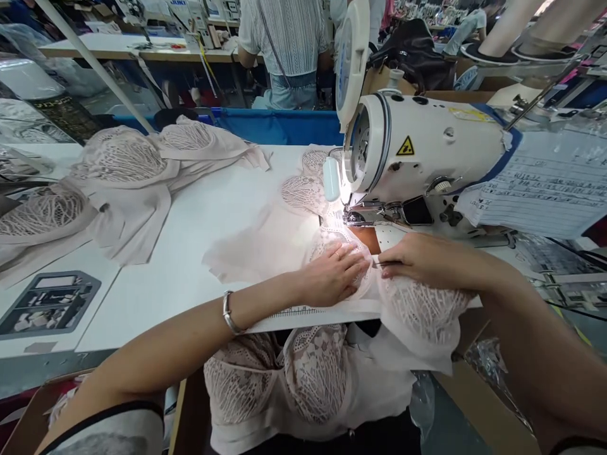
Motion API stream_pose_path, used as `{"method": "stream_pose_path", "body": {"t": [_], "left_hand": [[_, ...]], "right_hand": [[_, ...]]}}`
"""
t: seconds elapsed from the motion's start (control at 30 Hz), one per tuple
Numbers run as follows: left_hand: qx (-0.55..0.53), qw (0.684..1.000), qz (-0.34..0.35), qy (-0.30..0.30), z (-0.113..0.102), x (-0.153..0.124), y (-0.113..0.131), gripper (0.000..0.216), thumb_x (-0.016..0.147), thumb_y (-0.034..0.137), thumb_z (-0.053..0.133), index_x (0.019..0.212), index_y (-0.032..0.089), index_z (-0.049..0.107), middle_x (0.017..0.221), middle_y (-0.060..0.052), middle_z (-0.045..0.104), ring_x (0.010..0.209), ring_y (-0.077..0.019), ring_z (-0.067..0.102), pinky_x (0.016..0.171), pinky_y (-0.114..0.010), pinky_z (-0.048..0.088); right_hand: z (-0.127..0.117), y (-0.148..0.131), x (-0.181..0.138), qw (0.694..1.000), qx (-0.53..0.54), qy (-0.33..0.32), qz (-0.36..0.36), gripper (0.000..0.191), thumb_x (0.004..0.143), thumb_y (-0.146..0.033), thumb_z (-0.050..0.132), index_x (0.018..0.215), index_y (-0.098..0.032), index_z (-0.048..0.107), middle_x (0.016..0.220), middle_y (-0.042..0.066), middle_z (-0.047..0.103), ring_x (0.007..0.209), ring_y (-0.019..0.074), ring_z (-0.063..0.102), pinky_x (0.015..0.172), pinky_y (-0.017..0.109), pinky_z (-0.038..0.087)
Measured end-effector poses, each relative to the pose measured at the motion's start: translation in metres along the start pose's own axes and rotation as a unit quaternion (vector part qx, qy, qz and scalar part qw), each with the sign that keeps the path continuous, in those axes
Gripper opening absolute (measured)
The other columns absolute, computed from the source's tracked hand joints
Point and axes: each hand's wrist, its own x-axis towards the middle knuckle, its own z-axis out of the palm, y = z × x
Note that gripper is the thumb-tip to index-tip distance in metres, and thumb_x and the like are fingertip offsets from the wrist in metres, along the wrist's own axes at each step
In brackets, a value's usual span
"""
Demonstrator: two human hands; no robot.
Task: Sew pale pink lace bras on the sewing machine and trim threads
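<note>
A pale pink lace garment (pixel 294 208) lies on the white table (pixel 199 215) and runs under the needle of a white sewing machine (pixel 427 151). My left hand (pixel 334 272) lies flat on the lace just in front of the presser foot, fingers spread, a silver bracelet on the wrist. My right hand (pixel 417 259) rests beside it on the fabric, fingers pinched on a thin dark tool (pixel 386 263) that I cannot name. More of the lace piece (pixel 422 316) hangs over the table's front edge.
A pile of finished lace pieces (pixel 123 170) sits at the left. A grey tray of small parts (pixel 47 303) is set in the table's left front. Paper sheets (pixel 545 183) hang on the machine's right. Another person (pixel 284 44) stands behind. More lace (pixel 294 379) lies on my lap.
</note>
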Motion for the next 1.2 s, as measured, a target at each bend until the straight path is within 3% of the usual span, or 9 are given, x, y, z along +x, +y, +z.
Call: {"method": "stream_pose_path", "body": {"t": [0.07, 0.13, 0.27, 0.33, 0.5, 0.7, 0.9, 1.03, 1.2], "left_hand": [[0.009, 0.999, -0.019, -0.033, -0.006, 0.007, -0.010, 0.072, 0.098, 0.045, 0.057, 0.157, 0.010, 0.034, 0.166, -0.023, 0.026, 0.154, -0.0430, 0.021, 0.123, -0.065, 0.021], [0.010, 0.999, -0.003, -0.043, -0.013, 0.012, -0.021, 0.076, 0.093, 0.051, 0.064, 0.156, 0.015, 0.039, 0.166, -0.021, 0.026, 0.153, -0.0441, 0.023, 0.122, -0.065, 0.024], [0.022, 0.999, 0.016, 0.024, -0.012, 0.020, -0.029, 0.035, 0.104, 0.034, 0.051, 0.131, 0.017, 0.066, 0.143, -0.014, 0.061, 0.138, -0.0326, 0.051, 0.115, -0.051, 0.042], [0.023, 0.998, 0.020, 0.053, -0.005, 0.021, -0.028, 0.032, 0.106, 0.022, 0.044, 0.125, 0.014, 0.068, 0.131, -0.014, 0.068, 0.125, -0.0278, 0.061, 0.109, -0.046, 0.048], [-0.009, 0.987, -0.069, 0.143, 0.009, 0.012, -0.030, 0.037, 0.105, 0.014, 0.031, 0.128, 0.009, 0.059, 0.130, -0.016, 0.067, 0.113, -0.0231, 0.065, 0.094, -0.037, 0.056], [0.113, 0.976, -0.126, 0.134, 0.011, 0.006, -0.024, 0.060, 0.102, 0.043, 0.049, 0.139, -0.004, 0.049, 0.146, -0.028, 0.055, 0.139, -0.0399, 0.048, 0.115, -0.054, 0.038], [0.067, 0.983, -0.114, 0.124, 0.006, 0.007, -0.023, 0.057, 0.099, 0.045, 0.054, 0.135, 0.001, 0.052, 0.142, -0.026, 0.055, 0.137, -0.0382, 0.050, 0.113, -0.050, 0.043], [0.045, 0.983, -0.099, 0.145, 0.010, 0.007, -0.027, 0.059, 0.098, 0.045, 0.054, 0.137, 0.000, 0.048, 0.142, -0.027, 0.055, 0.138, -0.0356, 0.049, 0.110, -0.048, 0.047], [0.074, 0.988, -0.084, 0.111, 0.006, 0.010, -0.027, 0.051, 0.098, 0.044, 0.056, 0.125, 0.002, 0.058, 0.139, -0.027, 0.058, 0.137, -0.0365, 0.050, 0.114, -0.049, 0.042]], "right_hand": [[0.003, 0.014, 0.007, 0.996, -0.059, 0.033, 0.053, 0.033, 0.095, -0.026, 0.052, 0.063, -0.020, 0.058, 0.059, 0.000, 0.058, 0.053, 0.0138, 0.044, 0.056, 0.030, 0.022], [0.015, 0.023, 0.021, 0.984, -0.087, 0.098, 0.121, 0.028, 0.095, -0.023, 0.050, 0.070, -0.020, 0.062, 0.075, 0.004, 0.068, 0.061, 0.0166, 0.052, 0.058, 0.030, 0.024], [0.052, 0.028, 0.060, 0.947, 0.024, 0.254, 0.197, 0.019, 0.097, -0.029, 0.050, 0.101, -0.021, 0.067, 0.099, 0.007, 0.075, 0.084, 0.0212, 0.064, 0.064, 0.028, 0.034], [0.067, 0.027, 0.076, 0.926, 0.071, 0.298, 0.221, 0.018, 0.094, -0.033, 0.057, 0.104, -0.023, 0.067, 0.102, 0.006, 0.076, 0.086, 0.0213, 0.065, 0.064, 0.027, 0.035], [0.078, 0.025, 0.085, 0.916, 0.078, 0.316, 0.235, 0.013, 0.090, -0.031, 0.056, 0.086, -0.022, 0.066, 0.085, 0.005, 0.074, 0.075, 0.0208, 0.062, 0.060, 0.027, 0.030], [0.077, 0.020, 0.079, 0.914, 0.083, 0.332, 0.220, 0.018, 0.086, -0.031, 0.055, 0.070, -0.023, 0.057, 0.065, 0.002, 0.064, 0.063, 0.0181, 0.054, 0.058, 0.028, 0.029], [0.082, 0.020, 0.079, 0.923, 0.048, 0.339, 0.175, 0.012, 0.088, -0.026, 0.050, 0.081, -0.021, 0.057, 0.081, 0.006, 0.069, 0.073, 0.0210, 0.060, 0.064, 0.029, 0.035], [0.090, 0.020, 0.079, 0.932, -0.007, 0.327, 0.154, 0.017, 0.093, -0.022, 0.045, 0.094, -0.017, 0.060, 0.073, 0.007, 0.069, 0.064, 0.0211, 0.062, 0.061, 0.029, 0.035], [0.098, 0.018, 0.077, 0.925, -0.078, 0.355, 0.112, 0.031, 0.102, -0.020, 0.037, 0.110, -0.012, 0.066, 0.068, 0.006, 0.071, 0.063, 0.0203, 0.065, 0.059, 0.030, 0.038]]}}
